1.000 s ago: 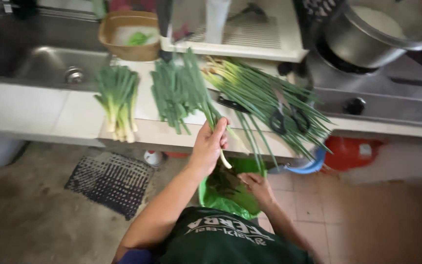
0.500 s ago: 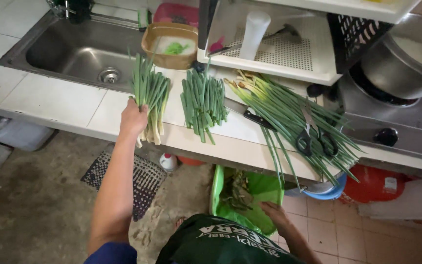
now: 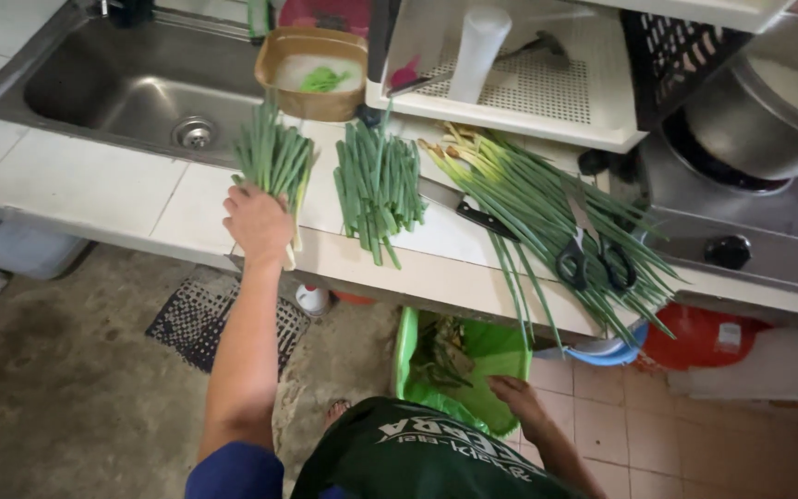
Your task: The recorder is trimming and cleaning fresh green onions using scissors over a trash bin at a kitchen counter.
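Observation:
My left hand [image 3: 256, 222] grips the white root ends of a trimmed green onion bunch [image 3: 274, 157] lying on the white tiled counter [image 3: 76, 185] beside the sink. A second trimmed bunch [image 3: 379, 185] lies just to its right. Further right spreads a larger pile of long untrimmed green onions [image 3: 519, 189], with black-handled scissors [image 3: 593, 263] on top and a knife [image 3: 473, 214] at its edge. My right hand [image 3: 514, 393] is low under the counter, on the rim of a green bin [image 3: 473, 356] that holds onion scraps.
A steel sink [image 3: 131, 88] sits at the back left, with a brown bowl [image 3: 311, 79] of water next to it. Behind the onions stands a white drying rack [image 3: 528, 88]; a pot [image 3: 768, 111] sits on the stove at right. On the floor lies a black grate [image 3: 200, 319].
My left hand moved from the counter's front edge near the middle over to the left bunch and closed on it. The camera has shifted closer. My right hand stayed at the green bin.

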